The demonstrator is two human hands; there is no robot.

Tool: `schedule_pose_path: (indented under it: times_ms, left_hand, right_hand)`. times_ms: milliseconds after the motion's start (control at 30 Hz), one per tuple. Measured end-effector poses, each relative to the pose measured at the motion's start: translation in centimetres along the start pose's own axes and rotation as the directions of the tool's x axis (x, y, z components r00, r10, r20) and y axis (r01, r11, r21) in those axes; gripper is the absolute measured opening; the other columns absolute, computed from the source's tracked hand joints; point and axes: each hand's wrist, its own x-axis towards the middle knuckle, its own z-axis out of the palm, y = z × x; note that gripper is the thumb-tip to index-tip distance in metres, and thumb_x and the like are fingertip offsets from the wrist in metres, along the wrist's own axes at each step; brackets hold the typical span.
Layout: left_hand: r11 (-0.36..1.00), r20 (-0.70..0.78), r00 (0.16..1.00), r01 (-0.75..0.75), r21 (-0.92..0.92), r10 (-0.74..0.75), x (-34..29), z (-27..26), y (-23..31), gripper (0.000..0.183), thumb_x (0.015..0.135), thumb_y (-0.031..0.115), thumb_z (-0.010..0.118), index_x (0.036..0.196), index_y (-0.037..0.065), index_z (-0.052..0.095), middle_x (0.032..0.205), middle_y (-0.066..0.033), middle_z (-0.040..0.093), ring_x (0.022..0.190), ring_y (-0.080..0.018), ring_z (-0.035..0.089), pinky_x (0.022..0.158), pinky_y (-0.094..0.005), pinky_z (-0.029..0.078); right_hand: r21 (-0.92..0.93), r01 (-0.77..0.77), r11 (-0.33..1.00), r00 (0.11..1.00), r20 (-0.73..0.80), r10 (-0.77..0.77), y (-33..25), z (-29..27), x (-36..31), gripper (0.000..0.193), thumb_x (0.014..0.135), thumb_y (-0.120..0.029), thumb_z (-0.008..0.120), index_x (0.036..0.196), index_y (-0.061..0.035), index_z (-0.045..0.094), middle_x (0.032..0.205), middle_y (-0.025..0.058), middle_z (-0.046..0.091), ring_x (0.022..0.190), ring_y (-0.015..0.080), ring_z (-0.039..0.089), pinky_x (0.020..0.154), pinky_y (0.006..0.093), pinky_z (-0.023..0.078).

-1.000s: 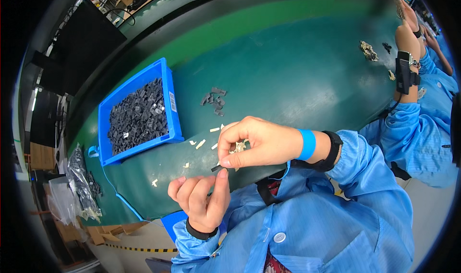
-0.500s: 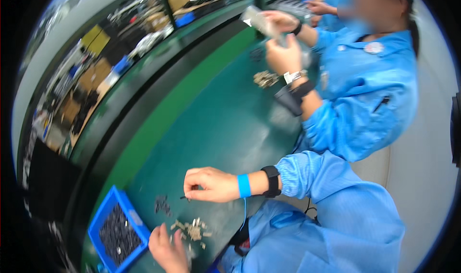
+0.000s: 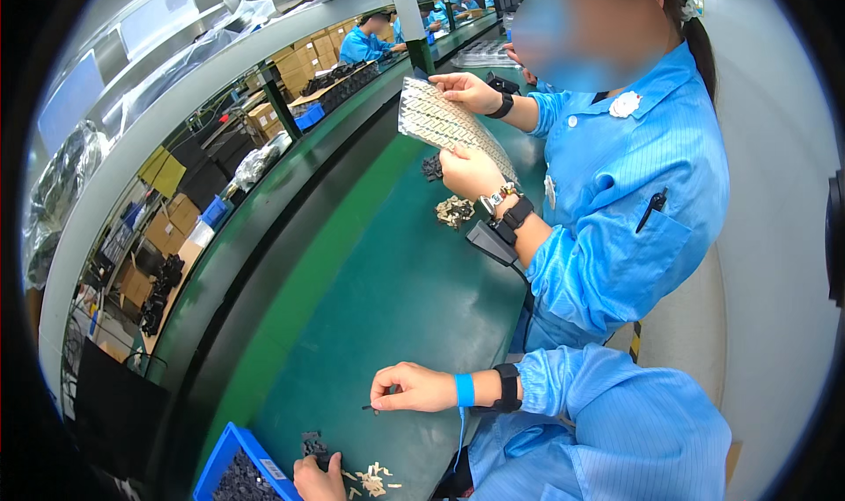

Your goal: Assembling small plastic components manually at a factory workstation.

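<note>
My right hand (image 3: 412, 388) hovers over the green table, its fingertips pinched on a small black part (image 3: 371, 408). A blue band and a black strap circle that wrist. At the lower edge, my left hand (image 3: 319, 481) reaches to a small pile of black parts (image 3: 313, 444), thumb and fingers apart at the pile's near side. Beside this hand lies a loose scatter of small cream-coloured strips (image 3: 377, 481). A blue bin (image 3: 231, 441) stands to its left, filled with many dark parts and partly cut off by the frame.
A co-worker at the right holds a sheet (image 3: 453, 124) with rows of small pieces. Below those hands lie a cream-coloured pile (image 3: 454, 210) and a dark pile (image 3: 431, 167). A black raised ledge (image 3: 264, 268) runs along the table's far side, with shelves and boxes beyond.
The view has tilted up, so table and hands sit lower. My left hand has come to the black pile. My right hand keeps its part. The co-worker's sheet is now spread toward me.
</note>
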Motion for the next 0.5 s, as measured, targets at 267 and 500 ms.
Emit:
schedule_pose_path:
  times_ms: [267,500]
  left_hand:
    - [0.996,-0.018,0.999,-0.039,-0.074,0.037,0.1,1.2,-0.7,0.021,0.076,0.018,0.059,0.083,-0.002,0.061,0.079,-0.0201,0.058,0.074,-0.0356,0.055,0.067,-0.0396,0.044]
    - [0.997,-0.008,0.999,-0.05,-0.061,0.05,0.2,1.3,-1.1,0.018,0.075,0.013,0.058,0.084,-0.002,0.061,0.08,-0.0199,0.059,0.075,-0.0353,0.055,0.068,-0.0395,0.044]
  right_hand:
    - [0.308,-0.358,0.882,0.934,0.111,0.34,2.7,-1.4,-2.8,0.016,0.082,-0.019,0.058,0.08,-0.0036,0.06,0.075,-0.0018,0.057,0.07,0.0061,0.049,0.062,0.0223,0.042]
    - [0.312,-0.217,0.925,0.975,0.015,0.223,3.8,-1.2,-3.2,0.017,0.082,-0.019,0.057,0.081,-0.0015,0.058,0.075,0.0014,0.058,0.067,0.0081,0.053,0.061,0.0229,0.044]
